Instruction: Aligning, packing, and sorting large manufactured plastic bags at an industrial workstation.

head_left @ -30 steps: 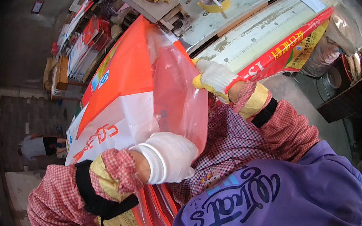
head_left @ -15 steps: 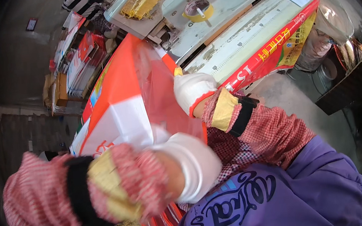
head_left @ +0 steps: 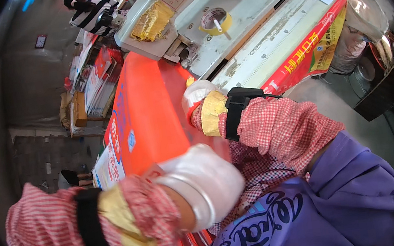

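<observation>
A large red plastic sack (head_left: 148, 109) with white and blue print stretches from beneath the sewing machine's head (head_left: 179, 49) down toward my lap. My right hand (head_left: 198, 94), in a white glove with a red cuff and yellow at the fingertip, grips the sack's edge just in front of the machine. Lower and closer to me, my left hand (head_left: 206, 178) in a white glove lies over the sack. Motion blurs that hand and its fingers are hidden, so its hold does not show.
A tape roll (head_left: 215, 21) and a yellow fibrous block (head_left: 151, 21) sit on the machine. A red-and-yellow printed sheet (head_left: 310, 42) lines the table's near edge. Stacked printed sacks (head_left: 98, 78) stand at left; a person in stripes (head_left: 92, 13) is beyond. A brown box (head_left: 384, 87) is at right.
The sack has turned and flattened, with more red face showing and its white folded part gone from view. My right hand has shifted slightly left, its wrist turning. The view has tilted a little.
</observation>
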Action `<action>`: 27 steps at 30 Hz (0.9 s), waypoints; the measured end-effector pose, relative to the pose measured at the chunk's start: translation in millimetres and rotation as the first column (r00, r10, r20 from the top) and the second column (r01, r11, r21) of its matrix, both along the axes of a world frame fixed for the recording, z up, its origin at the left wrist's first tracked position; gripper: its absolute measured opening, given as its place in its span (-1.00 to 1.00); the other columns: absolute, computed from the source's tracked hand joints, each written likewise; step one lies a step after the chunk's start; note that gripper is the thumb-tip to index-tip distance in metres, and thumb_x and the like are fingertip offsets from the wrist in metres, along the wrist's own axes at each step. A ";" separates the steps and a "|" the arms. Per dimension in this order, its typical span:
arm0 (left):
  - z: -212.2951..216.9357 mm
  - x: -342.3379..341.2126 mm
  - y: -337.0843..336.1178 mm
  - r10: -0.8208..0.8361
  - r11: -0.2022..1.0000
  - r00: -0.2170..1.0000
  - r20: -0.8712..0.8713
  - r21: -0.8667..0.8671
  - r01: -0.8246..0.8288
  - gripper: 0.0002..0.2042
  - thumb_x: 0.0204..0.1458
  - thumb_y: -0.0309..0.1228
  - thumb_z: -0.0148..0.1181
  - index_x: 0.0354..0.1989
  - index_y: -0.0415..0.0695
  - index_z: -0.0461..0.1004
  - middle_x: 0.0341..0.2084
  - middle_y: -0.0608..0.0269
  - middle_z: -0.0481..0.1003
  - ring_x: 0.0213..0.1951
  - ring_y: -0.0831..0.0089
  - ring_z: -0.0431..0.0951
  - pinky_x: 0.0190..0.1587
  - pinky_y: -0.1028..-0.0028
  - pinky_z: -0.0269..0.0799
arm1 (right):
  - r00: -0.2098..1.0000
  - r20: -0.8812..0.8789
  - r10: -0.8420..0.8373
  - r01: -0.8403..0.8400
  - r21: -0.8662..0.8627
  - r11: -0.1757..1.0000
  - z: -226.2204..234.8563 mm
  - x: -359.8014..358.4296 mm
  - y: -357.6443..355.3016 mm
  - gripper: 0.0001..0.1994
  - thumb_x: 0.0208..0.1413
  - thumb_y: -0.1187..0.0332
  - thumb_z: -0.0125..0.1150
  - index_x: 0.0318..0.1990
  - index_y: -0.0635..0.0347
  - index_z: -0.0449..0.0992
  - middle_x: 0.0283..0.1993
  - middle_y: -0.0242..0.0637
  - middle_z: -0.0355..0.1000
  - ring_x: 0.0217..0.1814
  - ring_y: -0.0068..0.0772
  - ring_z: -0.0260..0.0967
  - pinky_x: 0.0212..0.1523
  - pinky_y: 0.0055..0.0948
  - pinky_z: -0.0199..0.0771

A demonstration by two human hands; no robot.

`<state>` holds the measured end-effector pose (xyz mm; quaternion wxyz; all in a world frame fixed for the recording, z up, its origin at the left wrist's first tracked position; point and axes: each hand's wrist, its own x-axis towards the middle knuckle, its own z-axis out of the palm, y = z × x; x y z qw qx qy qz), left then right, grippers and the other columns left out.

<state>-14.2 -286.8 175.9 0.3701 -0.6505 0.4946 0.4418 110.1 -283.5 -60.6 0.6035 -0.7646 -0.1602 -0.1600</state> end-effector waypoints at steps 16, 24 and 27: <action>26.4 118.5 15.1 -0.232 0.821 0.954 0.191 -0.487 0.297 -0.65 -0.25 -0.24 0.31 -0.22 -0.02 0.52 -0.62 0.20 0.45 -0.43 0.19 0.49 -0.35 0.29 0.40 | 0.675 0.693 -0.255 0.193 0.167 0.967 4.6 -4.1 -8.0 -0.89 0.06 0.44 -0.03 -0.32 0.23 0.43 -0.47 -0.27 0.38 -0.52 -0.40 0.34 -0.53 -0.35 0.28; -20.9 32.5 57.6 -0.070 0.793 0.914 -0.400 -0.579 -0.193 -0.92 -0.18 -0.34 0.16 -0.59 -0.03 0.44 -0.70 0.26 0.39 -0.57 0.20 0.46 -0.47 0.33 0.39 | 0.801 0.110 -0.588 0.476 -0.713 0.515 42.8 -63.7 -15.2 -0.90 -0.09 0.46 0.11 -0.45 0.25 0.55 -0.58 -0.19 0.46 -0.55 -0.18 0.47 -0.60 -0.27 0.43; -45.2 23.2 54.2 -0.122 0.684 0.975 -0.185 -0.727 -0.052 -0.91 -0.27 -0.35 0.16 -0.62 -0.07 0.42 -0.71 0.23 0.41 -0.56 0.18 0.49 -0.49 0.27 0.41 | 0.911 0.067 -0.408 0.340 -0.681 0.649 34.5 -30.3 -16.1 -0.88 -0.11 0.44 0.16 -0.41 0.27 0.55 -0.49 -0.19 0.50 -0.45 -0.14 0.51 -0.55 -0.24 0.47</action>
